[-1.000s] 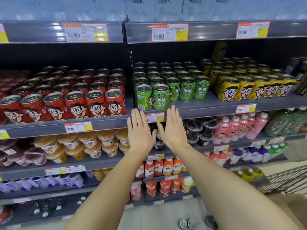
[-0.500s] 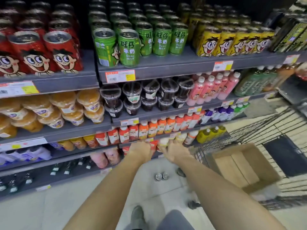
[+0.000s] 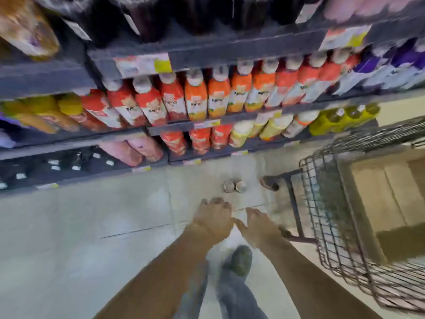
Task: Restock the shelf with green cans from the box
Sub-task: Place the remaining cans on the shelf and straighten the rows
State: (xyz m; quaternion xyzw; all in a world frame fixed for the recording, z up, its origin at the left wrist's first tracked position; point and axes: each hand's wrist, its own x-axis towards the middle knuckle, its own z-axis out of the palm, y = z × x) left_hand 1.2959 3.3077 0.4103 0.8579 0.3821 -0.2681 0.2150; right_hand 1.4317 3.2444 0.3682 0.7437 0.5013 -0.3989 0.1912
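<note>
Down at the bottom of the view, a leg in grey trousers (image 3: 236,293) and a dark shoe (image 3: 240,259) stand on the pale tiled floor (image 3: 92,226). Just above the shoe, both bare arms reach down and forward. The left hand (image 3: 212,218) hangs with fingers loosely curled, grip on nothing at all. The right hand (image 3: 261,224) sits just beside it, thumb almost touching the left, fingers relaxed and slightly spread, grip empty too.

A little past the fingertips, two cans (image 3: 234,186) stand upright on the floor, touching each other, only their silver tops showing; their colour cannot be made out from above. They are apart from both hands.

Over on the right, a wire shopping cart (image 3: 322,215) is parked just beside the right arm, and inside it sits an open cardboard box (image 3: 379,203), flaps up; what lies in it cannot be told through the blur.

Beyond the cans, the shelf (image 3: 207,54) rises in dark tiers. The lowest rows carry pink packs (image 3: 133,150) and small red and yellow bottles (image 3: 230,134). The tier above holds a long row of orange-red bottles with white caps (image 3: 195,97), with purple-white ones (image 3: 379,70) to the right. Price tags (image 3: 142,64) run along the shelf edges, everything smeared by motion.
</note>
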